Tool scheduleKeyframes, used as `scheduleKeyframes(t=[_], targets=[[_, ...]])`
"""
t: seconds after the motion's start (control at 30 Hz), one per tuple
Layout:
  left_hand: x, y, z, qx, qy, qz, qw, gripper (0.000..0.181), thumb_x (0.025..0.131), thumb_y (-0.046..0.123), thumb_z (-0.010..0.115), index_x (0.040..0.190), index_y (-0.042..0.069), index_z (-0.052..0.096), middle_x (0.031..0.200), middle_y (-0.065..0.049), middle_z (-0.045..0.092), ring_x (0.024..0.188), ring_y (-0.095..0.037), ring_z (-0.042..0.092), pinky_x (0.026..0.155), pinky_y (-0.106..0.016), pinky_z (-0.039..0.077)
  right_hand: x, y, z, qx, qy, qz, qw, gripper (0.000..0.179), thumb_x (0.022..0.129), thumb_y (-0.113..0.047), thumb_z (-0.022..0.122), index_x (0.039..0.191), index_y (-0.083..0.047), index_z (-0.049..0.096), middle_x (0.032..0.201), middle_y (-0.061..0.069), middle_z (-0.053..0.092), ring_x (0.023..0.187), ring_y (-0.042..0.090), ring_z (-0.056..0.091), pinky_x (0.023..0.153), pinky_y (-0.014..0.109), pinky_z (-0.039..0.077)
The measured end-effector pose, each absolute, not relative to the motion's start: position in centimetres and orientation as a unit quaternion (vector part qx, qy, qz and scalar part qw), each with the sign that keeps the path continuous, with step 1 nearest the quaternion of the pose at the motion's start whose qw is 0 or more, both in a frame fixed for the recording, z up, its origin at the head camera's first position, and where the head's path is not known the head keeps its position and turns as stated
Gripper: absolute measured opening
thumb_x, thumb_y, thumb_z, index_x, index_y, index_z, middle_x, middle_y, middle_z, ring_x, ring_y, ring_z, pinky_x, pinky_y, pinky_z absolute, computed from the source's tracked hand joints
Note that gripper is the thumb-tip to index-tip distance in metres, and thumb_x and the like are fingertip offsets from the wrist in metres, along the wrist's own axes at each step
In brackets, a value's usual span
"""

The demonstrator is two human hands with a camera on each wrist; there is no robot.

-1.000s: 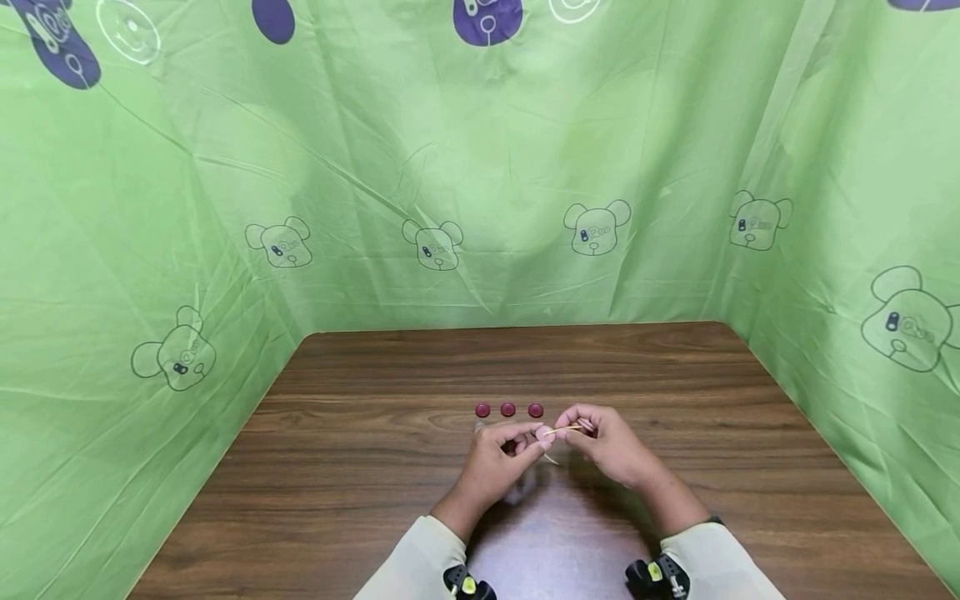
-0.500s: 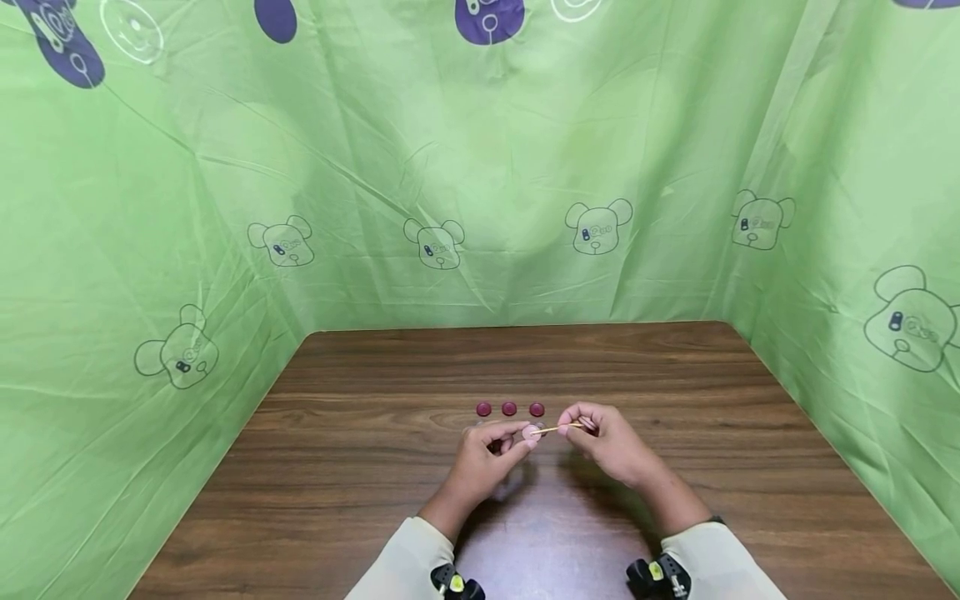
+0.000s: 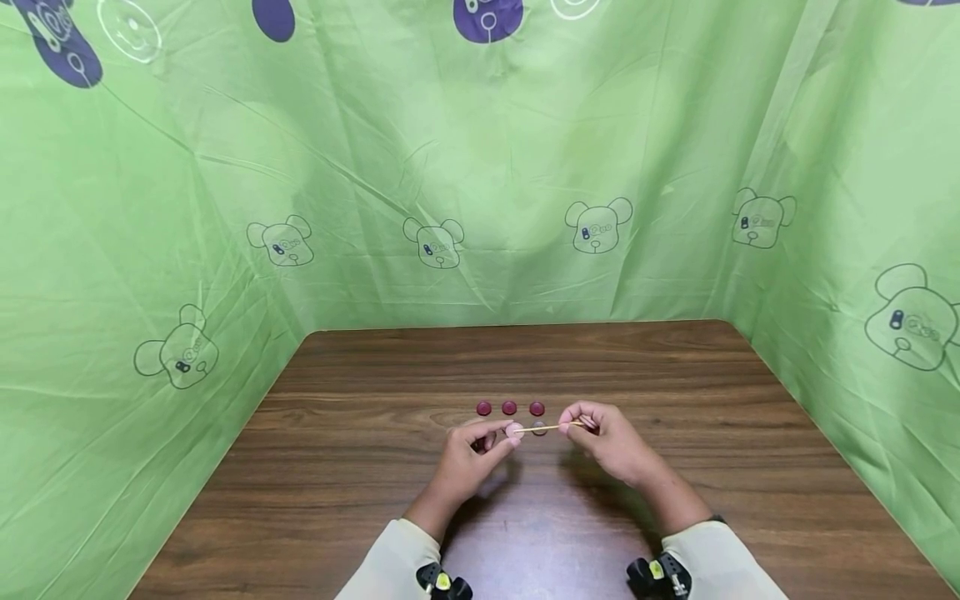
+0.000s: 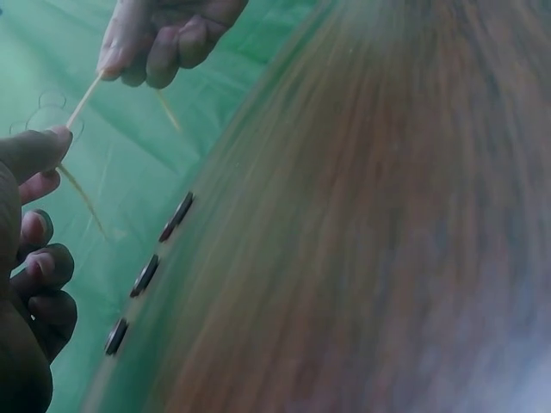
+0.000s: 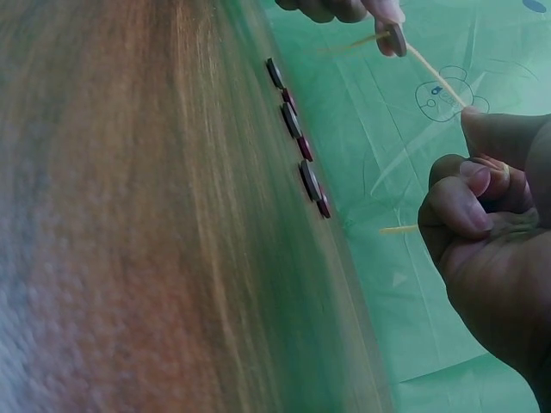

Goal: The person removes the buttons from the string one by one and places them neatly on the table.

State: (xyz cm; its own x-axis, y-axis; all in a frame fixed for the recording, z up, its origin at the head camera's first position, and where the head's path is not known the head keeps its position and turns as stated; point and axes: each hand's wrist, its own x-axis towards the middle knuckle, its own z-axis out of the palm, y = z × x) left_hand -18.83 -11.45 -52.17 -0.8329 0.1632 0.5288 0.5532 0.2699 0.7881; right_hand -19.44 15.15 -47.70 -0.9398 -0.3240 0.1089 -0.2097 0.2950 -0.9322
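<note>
My left hand [image 3: 461, 462] pinches a small pinkish button [image 3: 514, 430] between thumb and index finger. A thin yellow cord [image 3: 553, 427] passes at the button and runs taut across to my right hand [image 3: 606, 442], whose thumb and index finger pinch it. In the right wrist view the button [image 5: 397, 40] is edge-on, with cord on both sides of it. A tail of cord [image 4: 86, 206] hangs below the left fingertips in the left wrist view. Another loose cord end [image 5: 399, 230] sticks out from the curled fingers of my right hand [image 5: 491, 189].
Three dark red buttons [image 3: 509, 407] lie in a row on the brown wooden table [image 3: 375, 467], just beyond the hands. Nearer me sits a greyish button [image 3: 539, 428] behind the cord; the right wrist view shows several buttons [image 5: 291, 120] there. A green printed curtain [image 3: 510, 167] surrounds the table.
My left hand has moved left with the button, so a longer stretch of cord spans the hands. The greyish button has come into view between them. My right hand has hardly moved.
</note>
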Motion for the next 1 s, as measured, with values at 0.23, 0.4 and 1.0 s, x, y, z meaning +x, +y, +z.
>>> scheduleKeyframes(t=[0.23, 0.4, 1.0], targets=[[-19.0, -12.7, -52.5, -0.227, -0.781, -0.547, 0.2, 0.018, 0.091, 0.011, 0.089, 0.109, 0.009, 0.086, 0.07, -0.011, 0.054, 0.064, -0.019, 0.049, 0.06, -0.017, 0.039, -19.4, 15.2, -47.8, -0.163, 0.803, -0.571, 0.054, 0.016, 0.104, -0.006, 0.069, 0.108, 0.009, 0.067, 0.071, -0.002, 0.051, 0.062, 0.006, 0.048, 0.058, 0.022, 0.041], [-19.1, -13.4, -52.5, -0.207, -0.788, -0.544, 0.2, 0.019, 0.09, 0.012, 0.09, 0.109, 0.011, 0.087, 0.071, -0.011, 0.057, 0.066, -0.027, 0.054, 0.062, -0.016, 0.041, -19.4, 15.4, -47.7, -0.168, 0.801, -0.573, 0.049, 0.013, 0.104, -0.007, 0.069, 0.106, 0.006, 0.068, 0.072, -0.002, 0.051, 0.062, 0.007, 0.048, 0.058, 0.022, 0.042], [-19.1, -14.8, -52.2, -0.172, -0.822, -0.517, 0.165, 0.022, 0.091, 0.02, 0.091, 0.112, 0.017, 0.087, 0.098, -0.011, 0.076, 0.083, -0.014, 0.067, 0.074, -0.025, 0.058, -19.3, 15.4, -47.3, -0.159, 0.797, -0.581, 0.053, 0.015, 0.105, -0.008, 0.069, 0.107, 0.006, 0.067, 0.072, -0.001, 0.05, 0.062, 0.008, 0.048, 0.058, 0.023, 0.041]])
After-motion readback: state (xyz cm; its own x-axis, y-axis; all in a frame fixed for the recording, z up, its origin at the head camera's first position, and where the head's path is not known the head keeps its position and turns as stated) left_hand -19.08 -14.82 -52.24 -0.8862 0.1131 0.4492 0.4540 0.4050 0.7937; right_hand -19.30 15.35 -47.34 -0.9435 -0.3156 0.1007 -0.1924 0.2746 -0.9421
